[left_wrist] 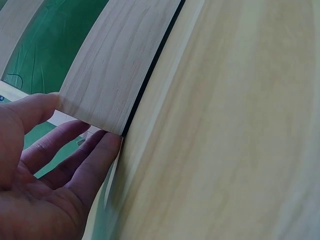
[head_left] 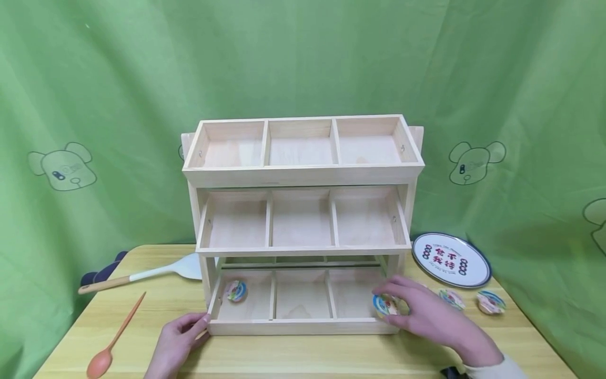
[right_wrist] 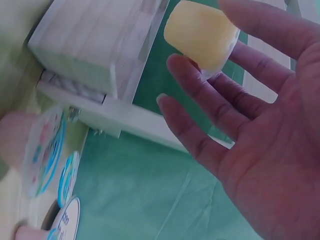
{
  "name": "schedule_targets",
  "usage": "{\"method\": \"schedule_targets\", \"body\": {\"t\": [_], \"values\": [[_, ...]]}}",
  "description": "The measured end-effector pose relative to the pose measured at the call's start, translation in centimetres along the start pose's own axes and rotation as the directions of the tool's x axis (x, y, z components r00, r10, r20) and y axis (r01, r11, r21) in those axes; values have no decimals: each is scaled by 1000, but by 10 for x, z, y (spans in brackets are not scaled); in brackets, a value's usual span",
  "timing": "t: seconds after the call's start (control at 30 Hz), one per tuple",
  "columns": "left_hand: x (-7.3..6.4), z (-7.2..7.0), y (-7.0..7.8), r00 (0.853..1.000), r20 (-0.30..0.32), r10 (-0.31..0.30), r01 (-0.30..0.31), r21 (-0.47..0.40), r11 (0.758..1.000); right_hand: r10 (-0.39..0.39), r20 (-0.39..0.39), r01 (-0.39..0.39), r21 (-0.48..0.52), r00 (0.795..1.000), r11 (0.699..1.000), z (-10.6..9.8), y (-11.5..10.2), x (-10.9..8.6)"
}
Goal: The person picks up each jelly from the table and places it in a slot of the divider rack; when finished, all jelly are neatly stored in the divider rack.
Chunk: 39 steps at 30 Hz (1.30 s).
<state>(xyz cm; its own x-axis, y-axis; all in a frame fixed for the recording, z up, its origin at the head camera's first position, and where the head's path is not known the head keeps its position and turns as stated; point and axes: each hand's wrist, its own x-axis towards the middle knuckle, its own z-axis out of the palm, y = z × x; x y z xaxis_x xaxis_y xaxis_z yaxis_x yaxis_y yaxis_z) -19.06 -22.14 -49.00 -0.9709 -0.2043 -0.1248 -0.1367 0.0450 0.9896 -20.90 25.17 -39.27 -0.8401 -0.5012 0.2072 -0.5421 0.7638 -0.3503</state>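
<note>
A pale wooden rack [head_left: 303,176] with three tiers of divided trays stands on the table. My right hand [head_left: 428,316] pinches a small jelly cup [head_left: 384,305] with a blue-edged lid over the right compartment of the bottom tray [head_left: 303,327]. Its yellow body [right_wrist: 197,32] shows between thumb and fingers in the right wrist view. Another jelly cup [head_left: 235,290] lies in the bottom tray's left compartment. At that tray's front left corner my left hand [head_left: 177,339] holds the wood, thumb at the upper edge and fingertips along the end [left_wrist: 90,125].
Right of the rack lie more jelly cups [head_left: 491,302], pink-bodied in the right wrist view, and an oval white plate [head_left: 452,260] with red lettering. To the left are a white spatula [head_left: 163,269] with a wooden handle and an orange spoon [head_left: 100,363]. Green curtain [head_left: 303,58] hangs behind.
</note>
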Motion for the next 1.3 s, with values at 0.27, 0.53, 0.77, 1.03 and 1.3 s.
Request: {"method": "schedule_targets", "body": {"t": [0.27,0.53,0.77,1.03,1.3], "values": [[0,1,1,1000,-3,-4,4,8,1000,-20,32,19,57,999,998,7,-13,11],[-1,1,1,1000,-10,0,0,7,1000,-71,60,66,70,996,995,16,-21,27],[-1,2,2,1000,-14,-6,6,5,1000,-63,82,54,107,995,993,25,-31,39],[-1,2,2,1000,-7,0,0,-6,1000,-70,101,55,144,992,988,33,-44,54],[0,2,2,1000,-9,-4,4,-8,1000,-97,109,79,162,989,984,40,-52,66]]}}
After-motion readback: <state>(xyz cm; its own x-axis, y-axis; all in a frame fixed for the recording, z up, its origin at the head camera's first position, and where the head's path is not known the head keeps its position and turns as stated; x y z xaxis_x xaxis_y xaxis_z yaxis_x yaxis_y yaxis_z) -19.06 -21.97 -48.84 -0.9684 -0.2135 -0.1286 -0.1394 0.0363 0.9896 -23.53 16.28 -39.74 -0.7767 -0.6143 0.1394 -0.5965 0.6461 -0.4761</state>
